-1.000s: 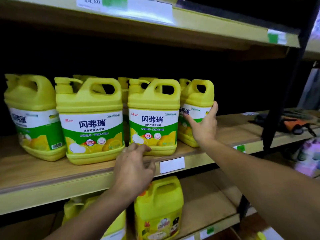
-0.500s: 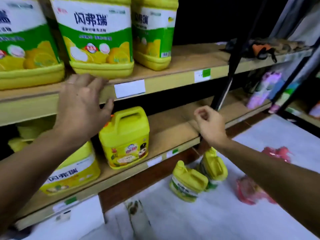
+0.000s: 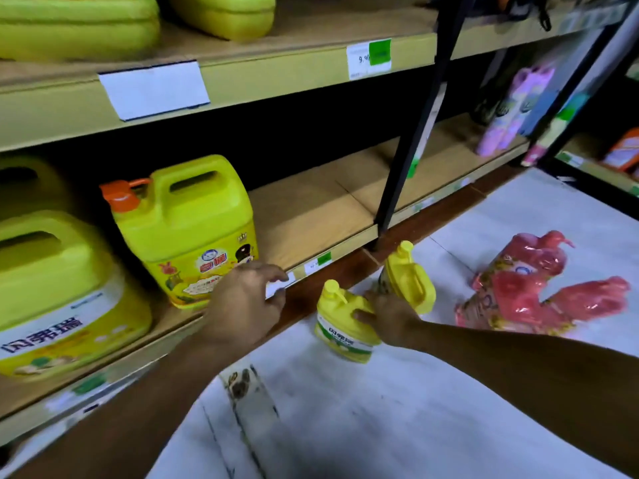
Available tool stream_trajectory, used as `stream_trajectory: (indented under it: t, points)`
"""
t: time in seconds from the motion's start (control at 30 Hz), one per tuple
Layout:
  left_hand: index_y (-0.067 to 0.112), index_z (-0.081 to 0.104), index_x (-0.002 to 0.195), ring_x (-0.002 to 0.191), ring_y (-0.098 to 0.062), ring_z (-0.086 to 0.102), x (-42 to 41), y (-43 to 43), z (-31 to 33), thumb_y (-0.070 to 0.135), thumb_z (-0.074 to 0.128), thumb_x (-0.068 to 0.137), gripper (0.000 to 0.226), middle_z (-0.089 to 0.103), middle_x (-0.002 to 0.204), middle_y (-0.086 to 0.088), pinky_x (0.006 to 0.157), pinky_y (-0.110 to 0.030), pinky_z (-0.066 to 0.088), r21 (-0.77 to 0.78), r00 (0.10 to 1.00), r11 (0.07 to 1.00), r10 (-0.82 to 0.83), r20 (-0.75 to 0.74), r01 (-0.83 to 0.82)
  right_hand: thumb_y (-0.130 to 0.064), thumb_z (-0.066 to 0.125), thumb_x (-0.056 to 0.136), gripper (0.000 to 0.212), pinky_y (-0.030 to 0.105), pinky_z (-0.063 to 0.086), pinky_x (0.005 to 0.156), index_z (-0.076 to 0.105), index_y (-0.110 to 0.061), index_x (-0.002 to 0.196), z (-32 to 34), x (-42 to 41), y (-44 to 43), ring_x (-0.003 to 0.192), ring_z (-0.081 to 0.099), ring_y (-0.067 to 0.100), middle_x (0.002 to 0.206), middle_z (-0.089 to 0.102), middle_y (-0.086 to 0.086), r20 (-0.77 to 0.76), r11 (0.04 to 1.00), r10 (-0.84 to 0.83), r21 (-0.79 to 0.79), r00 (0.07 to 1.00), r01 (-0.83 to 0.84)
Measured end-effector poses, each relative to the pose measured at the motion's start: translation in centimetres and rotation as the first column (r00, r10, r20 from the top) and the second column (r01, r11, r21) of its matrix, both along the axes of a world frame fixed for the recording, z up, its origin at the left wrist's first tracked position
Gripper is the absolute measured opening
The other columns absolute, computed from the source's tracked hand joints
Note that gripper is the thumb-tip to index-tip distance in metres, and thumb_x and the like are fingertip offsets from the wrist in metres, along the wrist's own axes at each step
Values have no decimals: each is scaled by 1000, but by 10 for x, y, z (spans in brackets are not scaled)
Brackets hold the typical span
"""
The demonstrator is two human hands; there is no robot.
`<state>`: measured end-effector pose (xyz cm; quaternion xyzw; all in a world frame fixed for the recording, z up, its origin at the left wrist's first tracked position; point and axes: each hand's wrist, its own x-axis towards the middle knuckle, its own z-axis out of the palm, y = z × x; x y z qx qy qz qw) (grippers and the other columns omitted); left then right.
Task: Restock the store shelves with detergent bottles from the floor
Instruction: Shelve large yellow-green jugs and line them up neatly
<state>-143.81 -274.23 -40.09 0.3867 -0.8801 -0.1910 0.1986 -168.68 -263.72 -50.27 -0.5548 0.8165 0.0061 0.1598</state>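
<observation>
- Detergent bottle [image 3: 340,328]: right hand [image 3: 390,316] has its thumb on the handle, fingers hidden; grip unclear.
- Stands on floor [image 3: 345,409] beside second bottle [image 3: 411,281], below lower shelf [image 3: 311,216].
- Likely stiff, smooth, heavy with liquid; take the handle.
- Left hand [image 3: 242,302]: fingers loosely spread, empty, by shelf edge.

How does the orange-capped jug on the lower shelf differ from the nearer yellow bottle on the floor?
The orange-capped jug is bigger and stands on the lower shelf; the nearer floor bottle has a yellow cap, and the right hand touches it. Both bodies are yellow.
</observation>
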Motion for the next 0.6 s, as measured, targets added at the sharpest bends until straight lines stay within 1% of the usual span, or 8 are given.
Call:
stream_trajectory:
  t: [0.1, 0.23, 0.3, 0.37, 0.43, 0.5, 0.57, 0.6]
  points:
    - [24, 72, 119, 97, -20, 70, -11, 4, -47, 24, 78, 80, 40, 75, 105, 1, 76, -22, 48, 276, 999, 961, 7, 49, -20, -53, 47, 99, 48, 38, 40, 95, 57, -13, 123, 9, 12, 0, 110, 61, 33, 118, 67, 16, 12, 992, 70, -103, 997, -68]
    - [26, 47, 147, 118, -17, 61, -18, 0, -86, 37, 94, 64, 97, 63, 129, 1, 99, -33, 51, 609, 996, 789, 45, 71, -79, -43, 61, 96, 35, 31, 43, 88, 66, -17, 118, 48, 16, 3, 103, 66, 24, 109, 73, 6, 263, 966, 130, -249, 956, -63]
    - [25, 39, 152, 132, -17, 53, -19, -1, -92, 41, 99, 52, 118, 55, 144, 2, 110, -38, 45, 732, 1000, 681, 26, 7, -23, -43, 69, 90, 27, 19, 42, 79, 71, -25, 110, 75, 15, 6, 95, 65, 11, 98, 72, -12, 367, 955, 125, -297, 922, -11]
    - [25, 39, 152, 139, -16, 48, -20, 0, -90, 49, 99, 40, 129, 52, 150, 4, 115, -42, 40, 800, 997, 597, 12, -78, 56, -47, 72, 86, 14, 12, 41, 67, 71, -36, 94, 103, 17, 6, 81, 63, -3, 82, 69, -23, 408, 949, 148, -314, 901, -13]
    - [25, 50, 143, 131, -15, 56, -22, 4, -84, 48, 100, 37, 119, 63, 139, 5, 112, -43, 45, 839, 978, 519, 27, -208, 164, -49, 72, 85, 11, 19, 48, 67, 70, -38, 86, 130, 21, 2, 79, 65, -3, 79, 70, -21, 421, 939, 191, -343, 887, -39]
    - [21, 59, 133, 121, -16, 65, -26, 10, -73, 36, 101, 42, 102, 71, 126, 3, 102, -38, 53, 846, 939, 448, 39, -341, 289, -52, 71, 82, 22, 32, 54, 69, 72, -30, 85, 157, 25, -1, 79, 68, 6, 81, 73, -10, 448, 929, 215, -369, 868, -39]
    - [21, 63, 127, 116, -18, 68, -28, 13, -58, 26, 99, 46, 88, 74, 121, 1, 92, -32, 58, 829, 900, 427, 72, -429, 361, -59, 68, 76, 31, 35, 54, 64, 69, -28, 78, 179, 28, -4, 73, 67, 10, 75, 71, -6, 462, 913, 236, -407, 855, -33]
    - [21, 65, 123, 114, -20, 69, -28, 14, -51, 23, 98, 47, 83, 74, 119, -1, 90, -33, 58, 816, 882, 437, 98, -461, 378, -63, 65, 73, 40, 37, 55, 63, 69, -24, 79, 188, 29, -4, 73, 67, 13, 75, 71, -2, 454, 905, 244, -423, 857, -33]
